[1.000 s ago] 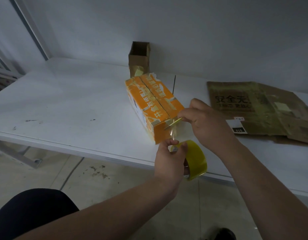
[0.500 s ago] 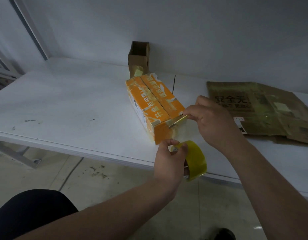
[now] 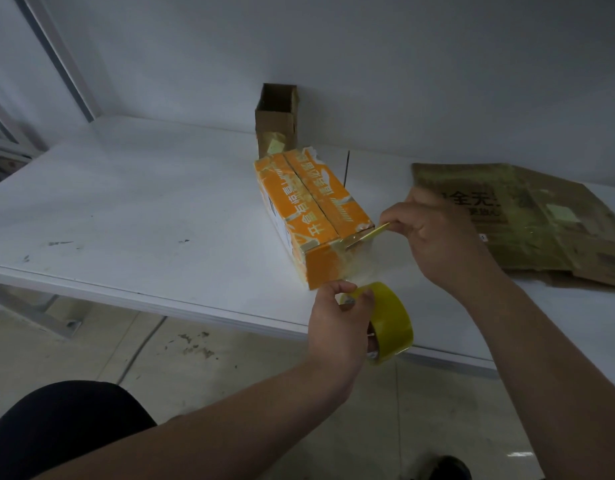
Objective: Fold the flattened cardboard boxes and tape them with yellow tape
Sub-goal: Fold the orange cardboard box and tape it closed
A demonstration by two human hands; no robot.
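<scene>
Left hand [image 3: 337, 320] grips yellow tape roll [image 3: 391, 323], lower centre; right hand [image 3: 437, 237] pinches tape end [image 3: 368, 234] at orange box [image 3: 313, 216] corner

White table [image 3: 126, 202], stained floor [image 3: 195, 355]

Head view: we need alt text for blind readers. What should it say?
A right hand pinches a yellow tape strip at the near end of an orange box on a white table; the left hand grips the tape roll. Flattened cardboard lies at right.
</scene>
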